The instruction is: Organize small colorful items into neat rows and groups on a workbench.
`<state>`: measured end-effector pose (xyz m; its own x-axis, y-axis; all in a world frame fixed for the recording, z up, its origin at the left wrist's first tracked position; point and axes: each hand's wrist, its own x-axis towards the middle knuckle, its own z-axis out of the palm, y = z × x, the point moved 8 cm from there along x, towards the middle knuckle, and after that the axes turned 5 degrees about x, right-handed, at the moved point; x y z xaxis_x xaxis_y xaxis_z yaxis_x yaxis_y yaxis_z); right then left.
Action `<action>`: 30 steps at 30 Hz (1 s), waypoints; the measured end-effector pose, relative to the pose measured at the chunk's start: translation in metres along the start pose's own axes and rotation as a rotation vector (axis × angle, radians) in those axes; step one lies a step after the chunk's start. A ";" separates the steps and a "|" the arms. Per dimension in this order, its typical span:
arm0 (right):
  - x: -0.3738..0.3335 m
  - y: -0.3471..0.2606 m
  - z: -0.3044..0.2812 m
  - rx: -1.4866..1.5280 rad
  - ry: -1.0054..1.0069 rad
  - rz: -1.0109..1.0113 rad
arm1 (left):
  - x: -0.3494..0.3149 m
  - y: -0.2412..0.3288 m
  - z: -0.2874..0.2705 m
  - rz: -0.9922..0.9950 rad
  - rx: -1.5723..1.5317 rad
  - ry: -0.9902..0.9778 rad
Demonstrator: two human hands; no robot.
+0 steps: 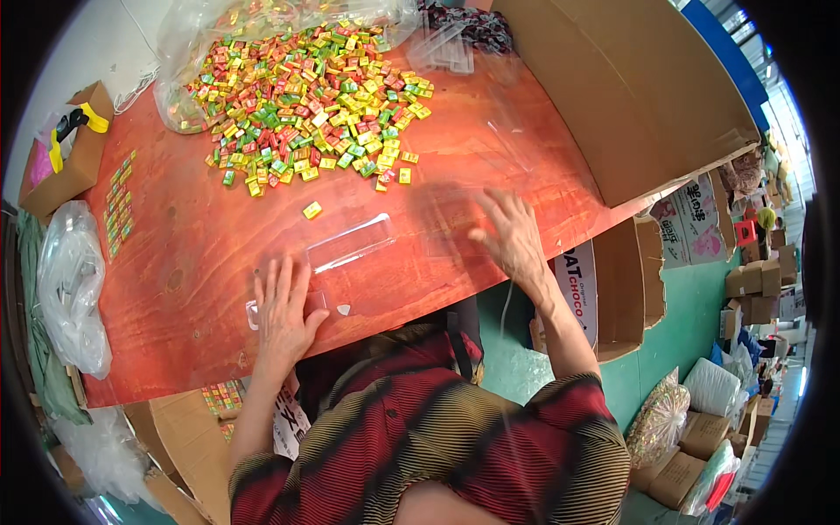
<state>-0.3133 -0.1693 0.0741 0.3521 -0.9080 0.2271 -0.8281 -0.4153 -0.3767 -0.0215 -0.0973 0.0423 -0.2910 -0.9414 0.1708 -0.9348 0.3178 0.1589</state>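
My left hand [284, 308] rests on a clear plastic piece [252, 315] near the table's front edge, fingers stretched out. To its upper right lies a long, shallow clear plastic tray [352, 243], apart from the hand. My right hand [512, 234] is over the table to the right of that tray, its fingers spread and slightly blurred, holding nothing I can see. Beside its fingers another clear plastic piece [448, 243] shows faintly. One yellow wrapped block [312, 210] sits alone beyond the tray. Farther back spreads a heap of small wrapped blocks [315, 114] in yellow, red and green.
A clear bag [179, 96] surrounds the heap's back and left. Clear plastic trays [444, 48] are stacked behind. A large cardboard box [630, 87] stands at the right; a small carton [70, 157] and rows of blocks [121, 206] are left. Open cartons [626, 280] stand below the table's right edge.
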 end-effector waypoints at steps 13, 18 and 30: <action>0.041 0.113 0.019 -0.266 -0.025 0.217 | 0.011 0.018 0.013 -0.099 -0.067 -0.068; 0.021 0.049 -0.002 -0.056 0.147 0.037 | 0.002 0.008 0.004 -0.081 -0.033 -0.057; 0.050 -0.105 0.101 0.028 -0.088 -0.325 | -0.012 0.021 0.012 -0.079 -0.073 0.117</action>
<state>-0.1648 -0.1771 0.0343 0.6334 -0.7284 0.2612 -0.6543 -0.6843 -0.3219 -0.0402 -0.0810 0.0319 -0.1875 -0.9454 0.2665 -0.9352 0.2548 0.2458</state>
